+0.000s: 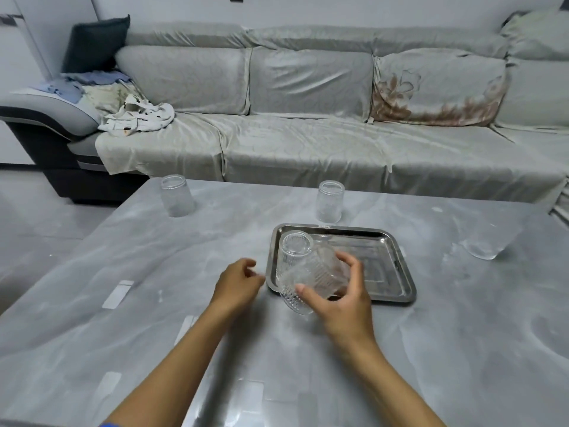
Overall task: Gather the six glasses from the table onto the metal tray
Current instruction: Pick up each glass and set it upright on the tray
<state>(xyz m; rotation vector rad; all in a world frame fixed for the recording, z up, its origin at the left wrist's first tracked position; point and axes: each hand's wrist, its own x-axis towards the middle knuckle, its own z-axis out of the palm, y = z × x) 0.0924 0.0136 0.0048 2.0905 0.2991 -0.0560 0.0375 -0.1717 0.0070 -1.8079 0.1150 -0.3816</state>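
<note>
Grey marble-look tabletop (154,288) fills the view, a covered sofa (308,134) running along the back with crumpled clothes (135,118) at its left end. Dead centre sits the metal tray (397,272), and one ribbed glass (296,249) stands on it upside down in the ten o'clock corner. Right hand (341,298) is wrapped around a second ribbed glass (314,280), thumb on the near side and fingers over the far side, holding it tilted right over the tray's six o'clock rim, pressed close against the standing one. Left hand (238,283) hangs loosely curled just off the tray's nine o'clock edge, gripping nothing.

Three more are out on the tabletop, all upside down: one glass at eleven o'clock (177,195), one at twelve o'clock (330,201) just beyond the tray's far rim, one at three o'clock (489,241), well apart. A sixth I can't spot.

Danger from here, as I judge it: the tilted glass could knock its neighbour as it comes down, or land half on the raised rim and tip off. Smooth glass on smooth steel could also skid if set down at an angle
</note>
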